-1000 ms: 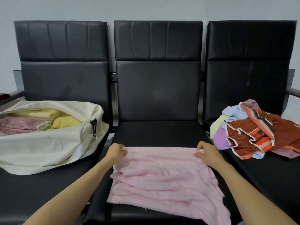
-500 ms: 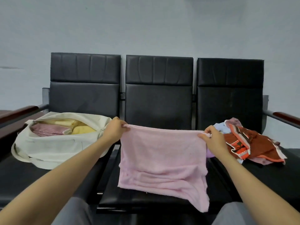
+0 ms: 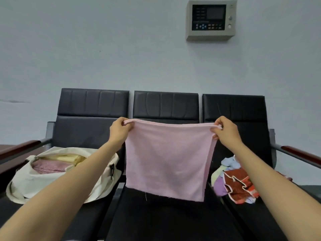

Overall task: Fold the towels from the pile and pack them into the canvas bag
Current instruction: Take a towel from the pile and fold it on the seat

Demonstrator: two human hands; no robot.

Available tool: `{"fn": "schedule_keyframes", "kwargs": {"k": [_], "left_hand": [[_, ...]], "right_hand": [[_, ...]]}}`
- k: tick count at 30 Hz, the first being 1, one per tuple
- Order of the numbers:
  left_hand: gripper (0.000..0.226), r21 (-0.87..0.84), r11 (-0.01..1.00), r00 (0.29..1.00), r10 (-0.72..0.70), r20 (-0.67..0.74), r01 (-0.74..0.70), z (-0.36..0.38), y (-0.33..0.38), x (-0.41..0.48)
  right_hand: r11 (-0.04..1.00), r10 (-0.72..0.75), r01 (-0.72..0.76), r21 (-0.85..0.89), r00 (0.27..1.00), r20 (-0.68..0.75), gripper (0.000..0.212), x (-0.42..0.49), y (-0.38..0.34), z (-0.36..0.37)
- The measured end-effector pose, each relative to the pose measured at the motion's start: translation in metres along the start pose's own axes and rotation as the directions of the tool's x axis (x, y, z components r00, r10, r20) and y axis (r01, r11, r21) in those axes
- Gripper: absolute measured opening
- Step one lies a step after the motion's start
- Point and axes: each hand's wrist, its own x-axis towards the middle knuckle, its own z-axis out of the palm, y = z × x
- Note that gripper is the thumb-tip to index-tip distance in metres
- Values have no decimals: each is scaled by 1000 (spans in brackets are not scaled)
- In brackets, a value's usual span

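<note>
My left hand [image 3: 119, 131] and right hand [image 3: 225, 132] have fingers pinched on the square pink terry towel [image 3: 168, 159], hanging below them over the black bench [image 3: 166, 221]. Loose corner pinch (thin fabric) could slip, spoiling the fold.

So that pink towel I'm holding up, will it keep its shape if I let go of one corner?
Probably not. The pink towel hangs limp from the left hand and right hand, its top edge sagging between them, so it looks floppy. It seems thin and light, so it would likely swing down.
</note>
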Motion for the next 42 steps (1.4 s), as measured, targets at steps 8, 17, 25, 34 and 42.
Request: {"fn": "schedule_keyframes", "kwargs": {"k": [8, 17, 25, 34, 42], "left_hand": [[10, 249, 943, 930, 127, 344, -221, -35, 9, 2], [26, 50, 997, 922, -67, 382, 52, -38, 11, 24], [36, 90, 987, 978, -147, 146, 135, 12, -41, 16], [34, 43, 999, 984, -28, 176, 20, 3, -72, -15], [37, 36, 930, 796, -332, 505, 365, -7, -150, -84]], "right_hand": [[978, -81, 71, -194, 996, -45, 8, 3, 15, -14], [833, 280, -370, 412, 923, 263, 35, 4, 18, -12], [796, 320, -479, 371, 852, 416, 44, 6, 33, 34], [916, 267, -330, 230, 926, 265, 16, -7, 44, 47], [828, 482, -554, 89, 783, 393, 15, -76, 97, 71]]}}
